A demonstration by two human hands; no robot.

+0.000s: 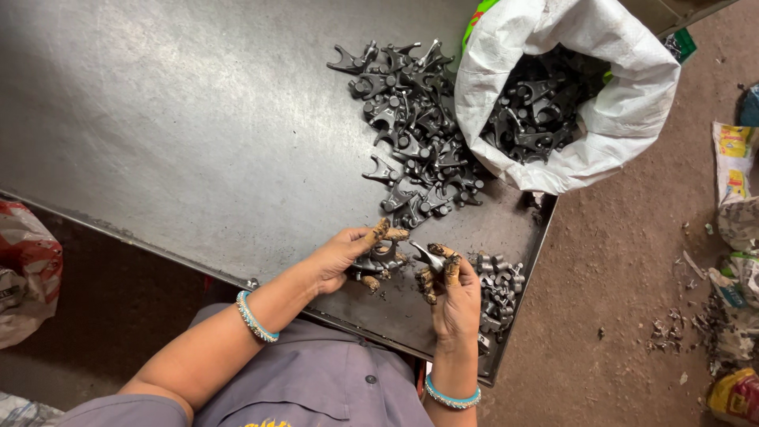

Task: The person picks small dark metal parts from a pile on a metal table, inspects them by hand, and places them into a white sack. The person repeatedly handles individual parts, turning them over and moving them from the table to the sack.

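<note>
My left hand (348, 251) grips a dark forked metal part (379, 257) low on the grey steel table (174, 134). My right hand (455, 296) holds another small metal part (428, 256) between its fingertips, close beside the left hand. The fingertips of both hands are wrapped in brown tape. A heap of the same forked parts (415, 130) lies beyond my hands. A smaller cluster of parts (500, 289) sits just right of my right hand at the table's corner.
A white woven sack (553, 47), open and full of the same parts, rests on the table's right end. Brown dirt floor (624, 261) lies to the right, with crumpled packets and scraps (735, 205) along its right side. A red and white bag (28, 269) sits at left.
</note>
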